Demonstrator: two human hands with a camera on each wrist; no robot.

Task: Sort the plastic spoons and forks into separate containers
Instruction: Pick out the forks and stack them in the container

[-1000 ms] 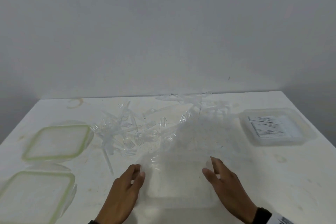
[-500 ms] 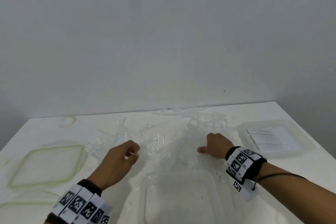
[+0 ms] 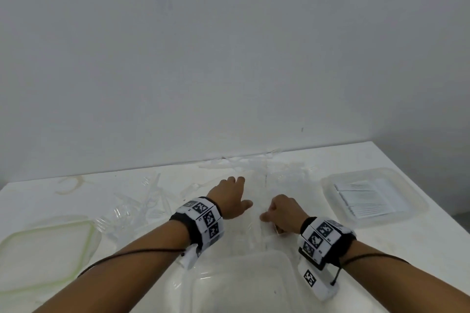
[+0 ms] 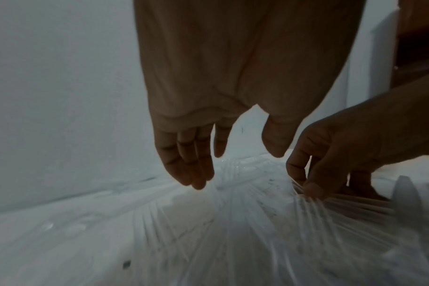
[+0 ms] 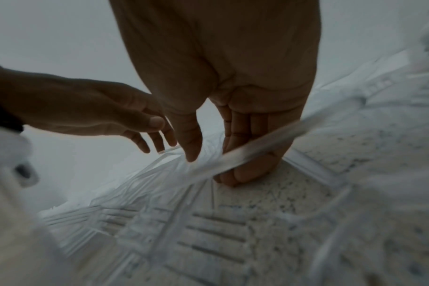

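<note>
Clear plastic forks and spoons (image 3: 142,208) lie in a loose pile across the middle of the white table (image 3: 381,262). My left hand (image 3: 230,197) hovers over the pile's centre with its fingers (image 4: 196,174) straight and nothing in it. Just to its right, my right hand (image 3: 281,213) pinches a bundle of clear utensil handles (image 4: 336,201) between thumb and curled fingers (image 5: 235,174); a clear handle (image 5: 257,149) crosses its palm. I cannot tell whether these are forks or spoons. An empty clear container (image 3: 241,284) stands near me, between my forearms.
Two green-rimmed clear lids (image 3: 45,249) lie at the left edge. A clear container with a printed paper label (image 3: 368,198) stands at the right. A grey wall runs behind the table's far edge.
Both hands moved from the near container's sides forward into the pile. The left hand then shifted right to the centre and straightened. The right hand drew back, gripping utensils.
</note>
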